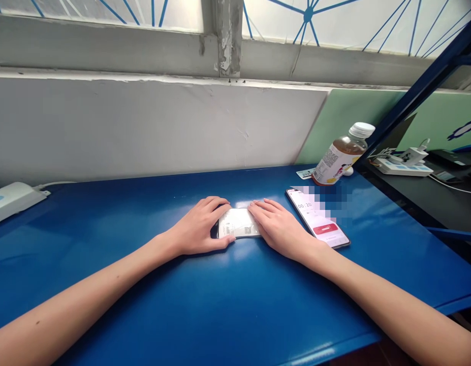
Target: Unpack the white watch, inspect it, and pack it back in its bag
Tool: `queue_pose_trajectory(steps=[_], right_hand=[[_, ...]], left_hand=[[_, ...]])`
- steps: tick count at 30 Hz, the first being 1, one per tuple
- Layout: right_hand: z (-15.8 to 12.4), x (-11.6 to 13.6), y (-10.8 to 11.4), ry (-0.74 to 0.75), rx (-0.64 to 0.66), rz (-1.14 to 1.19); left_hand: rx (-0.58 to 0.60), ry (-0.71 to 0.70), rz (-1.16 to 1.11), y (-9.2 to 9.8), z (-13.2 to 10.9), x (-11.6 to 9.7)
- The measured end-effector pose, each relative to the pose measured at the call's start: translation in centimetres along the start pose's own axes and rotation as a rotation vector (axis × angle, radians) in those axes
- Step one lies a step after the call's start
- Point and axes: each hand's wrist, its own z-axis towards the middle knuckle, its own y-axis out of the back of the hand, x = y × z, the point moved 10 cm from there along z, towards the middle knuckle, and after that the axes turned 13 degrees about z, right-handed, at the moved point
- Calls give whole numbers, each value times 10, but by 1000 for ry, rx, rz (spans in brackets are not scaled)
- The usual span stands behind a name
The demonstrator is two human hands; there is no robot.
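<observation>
A small white box (239,223) with printed text and a code square lies flat on the blue table (144,284). My left hand (199,229) grips its left end, fingers curled over the top edge and thumb along the near edge. My right hand (277,226) rests on its right end with fingers stretched flat and together. Part of the box is hidden under both hands.
A phone (319,218) with a lit timer screen lies just right of my right hand. Behind it stands a tilted bottle (340,157) of brown drink, a small card (306,174) beside it. A white device (10,200) sits far left, a power strip (405,165) far right.
</observation>
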Motion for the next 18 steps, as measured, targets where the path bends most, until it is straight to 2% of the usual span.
queue_pose_trajectory(steps=[10, 18], right_hand=[[1, 10, 2, -2, 40, -160], [0, -4, 0, -87, 32, 78]], left_hand=[[11, 2, -6, -1, 0, 0], [9, -10, -32, 0, 1, 0]])
